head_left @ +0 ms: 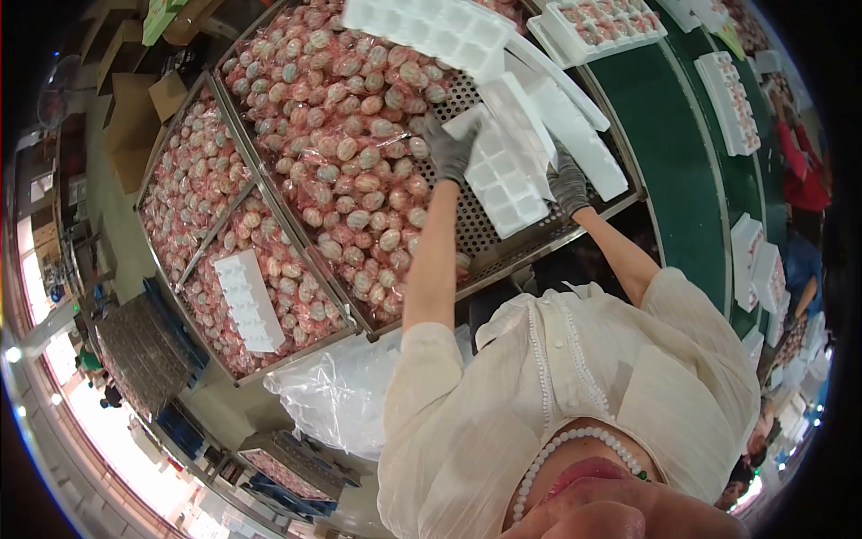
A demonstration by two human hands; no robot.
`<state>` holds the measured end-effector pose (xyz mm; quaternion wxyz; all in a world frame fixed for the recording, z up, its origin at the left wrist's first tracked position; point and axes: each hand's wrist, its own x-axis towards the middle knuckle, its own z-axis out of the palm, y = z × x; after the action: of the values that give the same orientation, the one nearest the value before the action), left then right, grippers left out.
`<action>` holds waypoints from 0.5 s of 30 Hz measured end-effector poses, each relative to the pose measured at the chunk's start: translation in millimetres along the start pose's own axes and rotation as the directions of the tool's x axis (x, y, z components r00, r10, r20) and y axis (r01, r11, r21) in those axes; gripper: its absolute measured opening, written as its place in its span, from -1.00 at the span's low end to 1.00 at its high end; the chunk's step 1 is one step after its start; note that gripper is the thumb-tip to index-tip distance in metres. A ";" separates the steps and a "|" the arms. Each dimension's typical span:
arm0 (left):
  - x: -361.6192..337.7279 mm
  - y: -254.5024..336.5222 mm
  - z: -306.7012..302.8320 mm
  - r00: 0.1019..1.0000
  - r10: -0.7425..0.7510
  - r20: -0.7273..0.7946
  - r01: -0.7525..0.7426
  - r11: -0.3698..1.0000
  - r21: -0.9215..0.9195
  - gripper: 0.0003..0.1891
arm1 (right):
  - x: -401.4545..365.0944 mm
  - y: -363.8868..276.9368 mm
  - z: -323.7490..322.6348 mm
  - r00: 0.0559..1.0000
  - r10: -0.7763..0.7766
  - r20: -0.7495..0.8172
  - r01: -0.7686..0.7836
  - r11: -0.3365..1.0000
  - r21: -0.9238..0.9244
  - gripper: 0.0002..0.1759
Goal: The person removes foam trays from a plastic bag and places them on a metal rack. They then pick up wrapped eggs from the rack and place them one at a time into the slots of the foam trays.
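Observation:
My left hand (446, 148), in a grey glove, has its fingers spread at the left edge of a white foam tray (505, 184) with square compartments, beside the loose wrapped pieces. My right hand (567, 184), gloved alike, is closed at the right edge of the foam trays, its fingers partly hidden. The compartments of the tray between my hands look bare. It lies tilted on a perforated metal surface (471, 220). Round pale pieces (359, 153) in clear and reddish plastic are heaped to the left; their kind I cannot make out.
More white foam trays (431, 31) lie at the far side and right. A filled tray (606, 22) stands beside a green conveyor (651, 135). Metal dividers split the left bins, where another foam tray (249, 301) rests. Clear plastic bags (341, 391) hang below; co-workers are at right.

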<state>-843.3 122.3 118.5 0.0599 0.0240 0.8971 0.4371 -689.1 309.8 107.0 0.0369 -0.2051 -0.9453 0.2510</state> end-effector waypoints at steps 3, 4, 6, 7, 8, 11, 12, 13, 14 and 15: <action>-61.1 -41.6 55.9 0.897 -0.431 0.097 0.415 0.897 0.150 0.00 | 5.2 9.7 -0.7 0.998 -0.054 -0.013 0.053 0.998 -0.026 -0.43; -77.8 -48.3 64.3 0.810 -0.568 0.147 0.562 0.823 0.079 -0.09 | 7.6 13.8 1.4 0.998 -0.059 -0.005 0.059 0.998 -0.023 -0.43; -96.1 -72.0 73.9 0.771 -0.622 0.140 0.615 0.783 0.091 -0.25 | 10.4 21.1 3.8 0.972 0.103 0.211 -0.088 0.993 -0.077 -0.47; -105.6 -84.6 76.4 0.733 -0.667 0.133 0.659 0.745 0.103 -0.40 | 11.9 27.0 2.4 0.975 0.018 0.221 -0.024 1.000 0.020 -0.46; -117.5 -95.4 73.0 0.719 -0.684 0.118 0.677 0.729 0.103 -0.40 | 12.7 28.0 -1.6 0.970 0.006 0.243 -0.013 1.000 0.028 -0.46; -148.5 -102.0 40.8 0.852 -0.490 -0.182 0.507 0.860 0.060 -0.53 | 17.6 29.3 -6.3 0.906 0.024 0.422 -0.044 0.998 0.036 -0.41; -159.3 -93.5 28.1 0.865 -0.430 -0.258 0.454 0.890 0.038 -0.54 | 18.5 34.0 5.4 0.902 0.010 0.431 -0.032 0.999 0.042 -0.41; -166.0 -87.8 20.1 0.852 -0.463 -0.246 0.504 0.851 0.145 -0.55 | 16.4 38.1 20.0 0.888 -0.041 0.459 0.053 0.999 -0.013 -0.39; -168.0 -80.4 18.1 0.843 -0.474 -0.256 0.518 0.843 0.146 -0.55 | 12.1 43.2 39.0 0.868 -0.089 0.489 0.138 0.988 -0.066 -0.37; -169.3 -74.7 18.8 0.846 -0.431 -0.314 0.493 0.856 0.155 -0.54 | 11.9 37.2 55.7 0.730 -0.016 0.683 -0.004 1.000 0.028 -0.33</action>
<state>-672.3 74.8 62.8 0.0388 -0.2467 0.9200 0.3020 -695.9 318.4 39.9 -0.3092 -0.0952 -0.8899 0.3217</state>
